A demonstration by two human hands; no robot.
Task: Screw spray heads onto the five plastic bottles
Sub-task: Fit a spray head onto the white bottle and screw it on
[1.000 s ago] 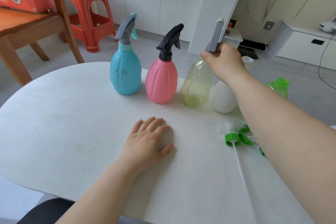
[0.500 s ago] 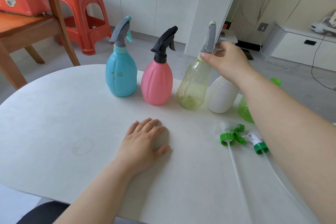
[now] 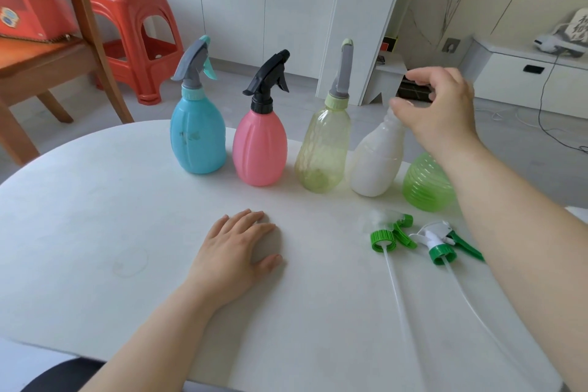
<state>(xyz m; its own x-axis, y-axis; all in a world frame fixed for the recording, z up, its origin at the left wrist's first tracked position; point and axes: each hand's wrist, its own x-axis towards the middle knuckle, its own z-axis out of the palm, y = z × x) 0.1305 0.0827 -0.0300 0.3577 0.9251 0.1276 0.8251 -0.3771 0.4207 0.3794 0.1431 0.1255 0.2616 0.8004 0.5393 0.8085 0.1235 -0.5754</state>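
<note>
Three bottles in the row wear heads. The white bottle (image 3: 378, 159) and green bottle (image 3: 426, 183) stand bare, lined up for their turn, loose spray heads (image 3: 389, 232) handy just in front. Right grip (image 3: 445, 111) hovers at the white neck, loosely curled, empty; left grip (image 3: 235, 248) lies flat on the bench (image 3: 95, 200).

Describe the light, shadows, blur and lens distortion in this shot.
Head view: soft, even daylight with no hard glare. There is only a faint shadow under the left hand on the white table. The bottles are sharp, while the right hand looks slightly soft. The wide lens appears to tilt the white cabinet panel.
</note>
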